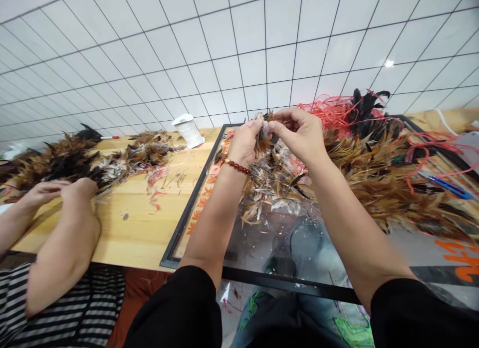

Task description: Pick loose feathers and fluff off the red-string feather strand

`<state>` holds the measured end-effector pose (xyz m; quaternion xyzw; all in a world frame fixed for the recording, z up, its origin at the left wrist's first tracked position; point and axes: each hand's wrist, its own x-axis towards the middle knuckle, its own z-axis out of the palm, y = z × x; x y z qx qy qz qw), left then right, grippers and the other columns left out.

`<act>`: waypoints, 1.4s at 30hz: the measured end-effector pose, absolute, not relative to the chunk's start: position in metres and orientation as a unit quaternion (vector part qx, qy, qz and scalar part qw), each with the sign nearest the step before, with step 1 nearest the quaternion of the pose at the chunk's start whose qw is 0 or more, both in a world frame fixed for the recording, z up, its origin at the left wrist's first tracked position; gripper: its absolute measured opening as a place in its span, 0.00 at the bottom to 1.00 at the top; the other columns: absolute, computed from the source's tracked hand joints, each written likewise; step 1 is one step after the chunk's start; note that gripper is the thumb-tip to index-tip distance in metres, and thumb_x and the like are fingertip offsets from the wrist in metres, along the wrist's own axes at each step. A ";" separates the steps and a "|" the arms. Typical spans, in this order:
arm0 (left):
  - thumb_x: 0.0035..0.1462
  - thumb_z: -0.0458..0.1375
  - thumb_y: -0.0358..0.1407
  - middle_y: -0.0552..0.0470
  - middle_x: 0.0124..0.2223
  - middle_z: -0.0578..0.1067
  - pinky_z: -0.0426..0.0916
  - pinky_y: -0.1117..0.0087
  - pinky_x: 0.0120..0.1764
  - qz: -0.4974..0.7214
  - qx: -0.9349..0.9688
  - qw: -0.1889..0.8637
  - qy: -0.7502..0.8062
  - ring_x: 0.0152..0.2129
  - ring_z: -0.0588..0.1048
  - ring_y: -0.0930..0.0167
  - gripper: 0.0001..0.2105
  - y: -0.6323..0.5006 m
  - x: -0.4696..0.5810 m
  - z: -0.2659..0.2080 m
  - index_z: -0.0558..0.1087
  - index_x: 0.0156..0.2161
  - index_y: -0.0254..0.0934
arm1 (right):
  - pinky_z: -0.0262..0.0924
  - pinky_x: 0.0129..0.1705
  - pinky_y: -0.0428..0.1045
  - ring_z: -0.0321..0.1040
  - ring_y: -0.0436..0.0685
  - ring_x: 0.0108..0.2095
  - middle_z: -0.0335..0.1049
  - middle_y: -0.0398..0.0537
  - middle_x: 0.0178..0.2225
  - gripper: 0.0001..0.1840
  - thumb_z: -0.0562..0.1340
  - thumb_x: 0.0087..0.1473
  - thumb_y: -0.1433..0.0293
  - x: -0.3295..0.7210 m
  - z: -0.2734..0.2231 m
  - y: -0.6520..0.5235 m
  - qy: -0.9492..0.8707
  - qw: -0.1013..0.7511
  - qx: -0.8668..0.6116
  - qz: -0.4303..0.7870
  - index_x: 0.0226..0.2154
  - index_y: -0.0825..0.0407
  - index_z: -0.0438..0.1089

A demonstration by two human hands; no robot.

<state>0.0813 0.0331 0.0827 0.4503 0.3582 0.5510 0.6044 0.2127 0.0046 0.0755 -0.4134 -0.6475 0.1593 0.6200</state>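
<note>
My left hand (245,141), with a red bead bracelet at its wrist, is closed on a small bunch of brown and white feathers (265,142). Thumb and fingers of my right hand (300,133) pinch at the whitish top of that same bunch. Both hands are close together over the far part of a black-framed glass panel (243,248). Under them lies a loose pile of brown and white feathers (275,180). To the right is a larger heap of long brown feathers (374,173).
Pink-red plastic strips (331,113) and black feathers (366,111) are heaped at the back right. A blue pen (449,186) lies at far right. A white spool (188,131) stands near the tiled wall (239,43). On the left, a co-worker's hands (63,190) work among feathers.
</note>
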 end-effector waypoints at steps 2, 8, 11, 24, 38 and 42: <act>0.59 0.64 0.39 0.54 0.27 0.76 0.74 0.71 0.39 0.546 0.463 0.600 0.357 0.32 0.79 0.71 0.10 0.031 0.084 0.082 0.72 0.31 0.36 | 0.65 0.35 0.49 0.69 0.52 0.30 0.74 0.45 0.29 0.14 0.67 0.52 0.57 0.213 0.077 0.005 -0.644 0.622 -0.409 0.174 0.33 0.51 0.75; 0.62 0.60 0.34 0.54 0.26 0.76 0.75 0.71 0.37 0.525 0.471 0.614 0.355 0.29 0.79 0.72 0.09 0.028 0.085 0.084 0.72 0.30 0.35 | 0.66 0.35 0.50 0.67 0.52 0.28 0.70 0.42 0.24 0.11 0.67 0.53 0.62 0.225 0.084 0.002 -0.658 0.606 -0.388 0.223 0.26 0.50 0.71; 0.62 0.60 0.35 0.54 0.24 0.75 0.75 0.71 0.36 0.504 0.474 0.626 0.360 0.26 0.78 0.73 0.08 0.026 0.084 0.086 0.72 0.31 0.35 | 0.68 0.37 0.52 0.69 0.53 0.29 0.71 0.43 0.25 0.09 0.68 0.52 0.63 0.230 0.088 0.000 -0.667 0.601 -0.356 0.261 0.27 0.50 0.71; 0.57 0.66 0.41 0.58 0.20 0.69 0.70 0.78 0.27 0.418 0.550 0.636 0.343 0.19 0.74 0.78 0.13 0.014 0.079 0.093 0.72 0.31 0.33 | 0.68 0.38 0.51 0.68 0.52 0.32 0.71 0.44 0.30 0.04 0.69 0.49 0.72 0.239 0.080 0.009 -0.667 0.607 -0.409 0.138 0.32 0.52 0.77; 0.59 0.64 0.38 0.59 0.19 0.66 0.69 0.77 0.28 0.388 0.563 0.666 0.299 0.19 0.73 0.78 0.13 0.016 0.076 0.092 0.71 0.28 0.32 | 0.71 0.44 0.54 0.74 0.56 0.36 0.76 0.48 0.31 0.08 0.66 0.54 0.67 0.241 0.084 0.002 -0.700 0.563 -0.390 0.203 0.33 0.54 0.78; 0.59 0.65 0.39 0.61 0.19 0.64 0.68 0.78 0.27 0.425 0.511 0.685 0.298 0.18 0.70 0.79 0.15 0.018 0.079 0.090 0.68 0.27 0.33 | 0.68 0.53 0.57 0.74 0.58 0.45 0.77 0.51 0.44 0.18 0.58 0.60 0.70 0.236 0.081 0.004 -0.746 0.522 -0.386 0.149 0.50 0.50 0.77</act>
